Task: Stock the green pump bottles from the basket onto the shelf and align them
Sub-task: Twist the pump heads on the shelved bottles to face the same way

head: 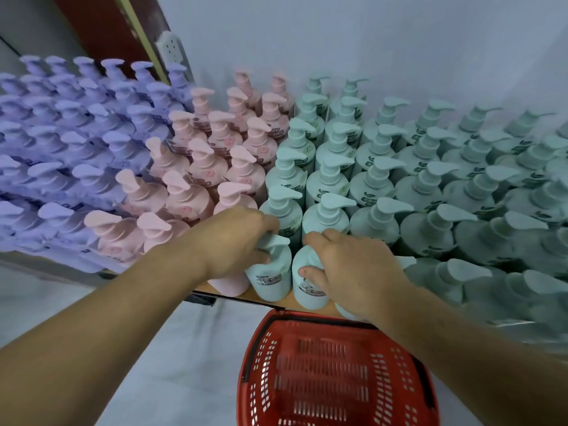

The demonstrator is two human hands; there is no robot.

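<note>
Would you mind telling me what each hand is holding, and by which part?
Each hand grips one green pump bottle at the shelf's front edge: left hand around the neck of the left bottle, right hand likewise on the right bottle.

Both forearms are bare to each hand (233,241), no sleeves showing.

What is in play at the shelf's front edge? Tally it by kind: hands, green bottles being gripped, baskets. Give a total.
Hands: 2 (left hand, right hand)
Green bottles gripped: 2 (left green bottle, right green bottle)
Baskets: 1 (red basket)
Total: 5
</note>
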